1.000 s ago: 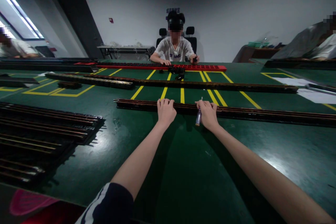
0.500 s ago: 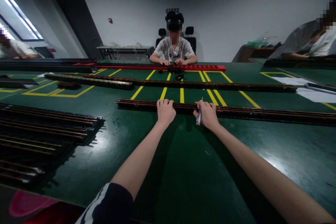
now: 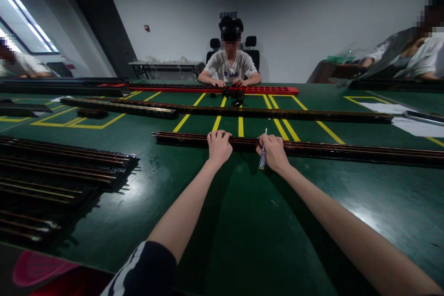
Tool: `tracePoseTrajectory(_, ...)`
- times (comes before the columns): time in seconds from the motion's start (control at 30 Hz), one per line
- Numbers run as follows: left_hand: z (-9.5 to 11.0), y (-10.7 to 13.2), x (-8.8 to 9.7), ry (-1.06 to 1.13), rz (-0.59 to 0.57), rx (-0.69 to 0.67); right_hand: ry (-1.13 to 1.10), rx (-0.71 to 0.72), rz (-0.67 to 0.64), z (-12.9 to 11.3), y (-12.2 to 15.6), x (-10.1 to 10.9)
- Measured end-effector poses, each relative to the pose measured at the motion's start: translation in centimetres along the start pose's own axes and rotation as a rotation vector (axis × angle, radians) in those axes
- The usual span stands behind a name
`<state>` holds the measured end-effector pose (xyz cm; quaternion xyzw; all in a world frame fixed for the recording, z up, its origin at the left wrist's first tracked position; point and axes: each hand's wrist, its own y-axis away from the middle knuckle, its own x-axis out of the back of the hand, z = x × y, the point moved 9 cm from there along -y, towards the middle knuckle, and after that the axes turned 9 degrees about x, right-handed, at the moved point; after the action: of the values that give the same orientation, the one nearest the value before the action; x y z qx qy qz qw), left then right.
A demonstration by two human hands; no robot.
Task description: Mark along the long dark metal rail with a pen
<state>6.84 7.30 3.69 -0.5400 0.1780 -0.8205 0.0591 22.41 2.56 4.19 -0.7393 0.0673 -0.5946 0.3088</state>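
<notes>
A long black bar with copper-coloured strips (image 3: pixel 347 151) lies across the green table in front of me. Near its left end, my left hand (image 3: pixel 219 149) is closed over it, fingers curled across the far edge and the thumb side hidden. To the right, my right hand (image 3: pixel 274 151) grips a small screwdriver (image 3: pixel 262 159) with a clear handle. The handle points down toward me, while its thin shaft sticks out above the fingers. That same hand rests against the bar, and some of its fingertips cannot be seen.
Several similar strip bars (image 3: pixel 65 162) lie at the left. Another long bar (image 3: pixel 277 112) runs behind mine over yellow tape lines. A person (image 3: pixel 229 64) sits opposite, hands at a red rack (image 3: pixel 274 89). White papers (image 3: pixel 418 127) lie at right; a pink basket (image 3: pixel 41 268) stands below the table edge.
Both my hands stay at nearly the same spots on the bar. The screwdriver's handle has swung slightly down. At the far right, a co-worker has shifted and an arm now reaches out.
</notes>
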Motion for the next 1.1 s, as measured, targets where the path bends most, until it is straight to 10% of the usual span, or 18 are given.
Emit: tracePoseTrajectory(1.1,0.5,0.3,-0.2,-0.050,0.013,-0.046,-0.028,-0.072,0.070,1.1,0.5,0.5)
